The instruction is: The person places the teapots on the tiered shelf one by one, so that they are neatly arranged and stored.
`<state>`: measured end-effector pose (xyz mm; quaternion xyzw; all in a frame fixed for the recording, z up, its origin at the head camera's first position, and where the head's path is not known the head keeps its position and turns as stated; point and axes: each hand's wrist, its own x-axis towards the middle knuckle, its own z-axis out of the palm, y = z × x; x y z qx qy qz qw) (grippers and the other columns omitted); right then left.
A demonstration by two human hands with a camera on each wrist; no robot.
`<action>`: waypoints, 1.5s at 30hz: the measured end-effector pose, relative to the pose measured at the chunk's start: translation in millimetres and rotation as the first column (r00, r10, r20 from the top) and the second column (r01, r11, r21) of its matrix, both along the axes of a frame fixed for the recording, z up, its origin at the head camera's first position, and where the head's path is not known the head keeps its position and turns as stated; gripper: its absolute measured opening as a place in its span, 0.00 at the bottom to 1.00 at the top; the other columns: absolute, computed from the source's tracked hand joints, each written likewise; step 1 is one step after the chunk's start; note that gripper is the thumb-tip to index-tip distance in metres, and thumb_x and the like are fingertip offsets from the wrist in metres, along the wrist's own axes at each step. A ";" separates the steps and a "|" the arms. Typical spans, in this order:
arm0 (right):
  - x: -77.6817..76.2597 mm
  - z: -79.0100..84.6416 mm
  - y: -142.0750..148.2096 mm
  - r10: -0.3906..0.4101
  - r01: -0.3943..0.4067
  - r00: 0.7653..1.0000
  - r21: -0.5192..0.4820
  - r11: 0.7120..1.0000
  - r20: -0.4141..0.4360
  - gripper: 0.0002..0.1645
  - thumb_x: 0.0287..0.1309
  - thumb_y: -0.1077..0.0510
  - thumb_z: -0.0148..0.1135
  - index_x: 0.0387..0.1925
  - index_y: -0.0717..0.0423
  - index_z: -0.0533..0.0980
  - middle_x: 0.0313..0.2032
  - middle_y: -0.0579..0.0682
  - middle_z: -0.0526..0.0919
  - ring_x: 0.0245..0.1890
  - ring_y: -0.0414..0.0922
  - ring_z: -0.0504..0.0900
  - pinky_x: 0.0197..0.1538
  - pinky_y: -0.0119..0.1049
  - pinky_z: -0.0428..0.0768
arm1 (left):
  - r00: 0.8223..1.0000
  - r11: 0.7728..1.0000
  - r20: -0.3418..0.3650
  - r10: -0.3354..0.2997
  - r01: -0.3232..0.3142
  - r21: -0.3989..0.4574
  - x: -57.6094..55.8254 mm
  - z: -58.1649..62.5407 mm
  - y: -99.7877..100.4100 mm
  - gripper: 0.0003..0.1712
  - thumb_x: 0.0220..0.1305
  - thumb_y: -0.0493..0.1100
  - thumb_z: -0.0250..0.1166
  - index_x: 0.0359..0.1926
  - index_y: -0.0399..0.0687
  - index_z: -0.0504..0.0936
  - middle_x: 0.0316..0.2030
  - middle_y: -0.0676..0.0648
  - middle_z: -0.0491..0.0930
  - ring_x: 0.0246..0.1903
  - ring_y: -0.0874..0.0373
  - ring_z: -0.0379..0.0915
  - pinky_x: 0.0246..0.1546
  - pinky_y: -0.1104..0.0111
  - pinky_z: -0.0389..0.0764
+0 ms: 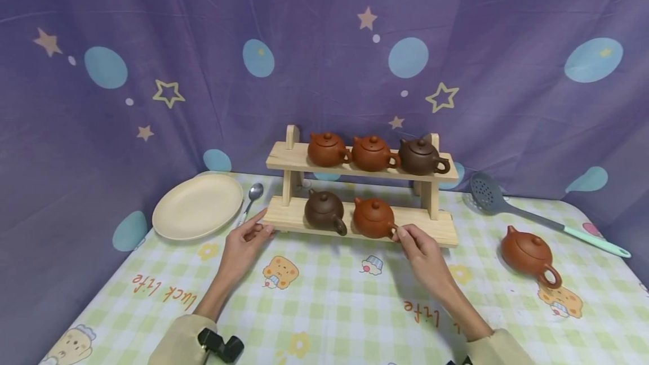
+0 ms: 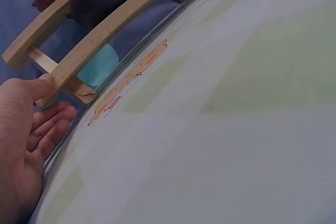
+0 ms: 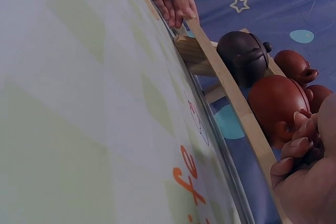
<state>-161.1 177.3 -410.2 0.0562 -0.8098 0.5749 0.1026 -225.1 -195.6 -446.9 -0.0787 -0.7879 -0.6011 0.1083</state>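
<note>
A two-tier wooden rack (image 1: pixel 291 217) stands on the table. On its lower board sit a dark brown teapot (image 1: pixel 324 209) and a reddish-brown teapot (image 1: pixel 373 219). My right hand (image 1: pixel 423 252) pinches the reddish-brown teapot's handle at the board's front edge. At the board's left end, my left hand (image 1: pixel 244 245) holds the wood, thumb above and fingers beneath, as the left wrist view shows. The upper board carries two reddish-brown teapots, a left one (image 1: pixel 325 151) and a middle one (image 1: pixel 372 155), and a dark brown teapot (image 1: pixel 421 157) on the right.
Left of the rack lies a cream plate (image 1: pixel 198 207), with a spoon (image 1: pixel 252 199) between them. To the right are a slotted skimmer (image 1: pixel 527 214) with a mint handle and another reddish-brown teapot (image 1: pixel 527 253). A purple curtain (image 1: pixel 324 83) hangs behind the checked tablecloth (image 1: pixel 329 303).
</note>
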 end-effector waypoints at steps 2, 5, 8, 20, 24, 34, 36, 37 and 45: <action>-0.3 -0.3 -0.3 0.001 -0.001 1.000 -0.002 1.000 -0.005 0.16 0.81 0.55 0.51 0.40 0.60 0.79 0.24 0.50 0.69 0.21 0.42 0.64 0.24 0.34 0.65 | 1.000 1.000 0.001 0.001 -0.001 0.000 -0.1 -0.3 -0.1 0.29 0.73 0.43 0.68 0.71 0.43 0.75 0.43 0.35 0.84 0.39 0.57 0.87 0.45 0.77 0.80; -1.7 -1.3 -0.9 0.001 -0.001 1.000 0.004 1.000 -0.014 0.15 0.81 0.55 0.51 0.40 0.60 0.80 0.24 0.49 0.69 0.21 0.42 0.64 0.24 0.34 0.66 | 1.000 1.000 0.001 0.004 -0.004 0.000 -0.2 -0.6 -0.2 0.29 0.73 0.42 0.68 0.71 0.42 0.75 0.42 0.35 0.84 0.39 0.57 0.87 0.45 0.77 0.80; -3.1 -1.5 -1.8 0.002 -0.001 1.000 0.002 1.000 -0.018 0.15 0.81 0.56 0.51 0.40 0.60 0.80 0.24 0.49 0.70 0.21 0.41 0.65 0.25 0.34 0.66 | 1.000 1.000 0.001 0.005 -0.005 0.002 -0.3 -0.6 -0.2 0.29 0.73 0.42 0.68 0.71 0.42 0.75 0.42 0.35 0.84 0.38 0.57 0.87 0.45 0.77 0.81; -5.1 0.8 -3.4 0.009 -0.008 1.000 -0.027 1.000 0.018 0.16 0.81 0.57 0.51 0.43 0.63 0.81 0.25 0.54 0.72 0.23 0.42 0.67 0.26 0.33 0.67 | 1.000 1.000 0.011 0.004 -0.005 0.008 -1.2 -0.3 0.5 0.29 0.72 0.41 0.68 0.71 0.42 0.75 0.42 0.35 0.83 0.39 0.57 0.87 0.46 0.77 0.81; -5.6 1.7 -2.2 0.030 -0.029 0.999 -0.042 0.999 0.024 0.16 0.81 0.57 0.51 0.47 0.64 0.82 0.26 0.56 0.73 0.25 0.42 0.68 0.28 0.33 0.69 | 1.000 1.000 0.009 0.008 -0.008 0.002 -0.8 -0.2 0.3 0.29 0.73 0.41 0.68 0.71 0.42 0.75 0.42 0.35 0.83 0.39 0.56 0.87 0.46 0.77 0.81; -1.0 0.8 10.2 0.005 -0.004 0.999 -0.017 1.000 0.052 0.17 0.81 0.54 0.52 0.50 0.63 0.80 0.24 0.51 0.72 0.22 0.41 0.67 0.25 0.32 0.66 | 1.000 1.000 0.009 -0.001 0.001 -0.003 -2.4 -1.8 -0.7 0.29 0.73 0.42 0.68 0.71 0.42 0.75 0.42 0.35 0.83 0.40 0.53 0.88 0.46 0.77 0.81; 1.4 -0.1 16.1 -0.003 0.003 0.999 -0.002 1.000 0.047 0.17 0.81 0.53 0.52 0.51 0.62 0.80 0.24 0.51 0.71 0.22 0.41 0.67 0.26 0.33 0.67 | 1.000 1.000 0.009 -0.002 0.002 -0.002 -2.3 -1.7 -0.7 0.29 0.73 0.42 0.68 0.71 0.42 0.75 0.42 0.35 0.83 0.40 0.53 0.88 0.46 0.77 0.81; 2.8 -0.5 19.3 -0.005 0.005 0.999 0.003 1.000 0.042 0.17 0.81 0.53 0.51 0.51 0.62 0.80 0.24 0.51 0.71 0.23 0.41 0.68 0.26 0.33 0.68 | 1.000 1.000 0.008 -0.002 0.002 -0.004 -2.2 -1.7 -0.7 0.29 0.73 0.42 0.68 0.71 0.42 0.75 0.42 0.35 0.83 0.40 0.53 0.88 0.46 0.77 0.81; 14.2 -3.1 49.0 -0.047 0.048 0.998 0.042 0.998 -0.033 0.17 0.81 0.54 0.51 0.53 0.62 0.80 0.24 0.49 0.70 0.21 0.41 0.67 0.23 0.36 0.68 | 1.000 1.000 0.006 0.005 -0.005 -0.013 -2.4 -1.8 -1.1 0.29 0.73 0.42 0.68 0.71 0.43 0.75 0.42 0.35 0.83 0.39 0.55 0.87 0.46 0.77 0.80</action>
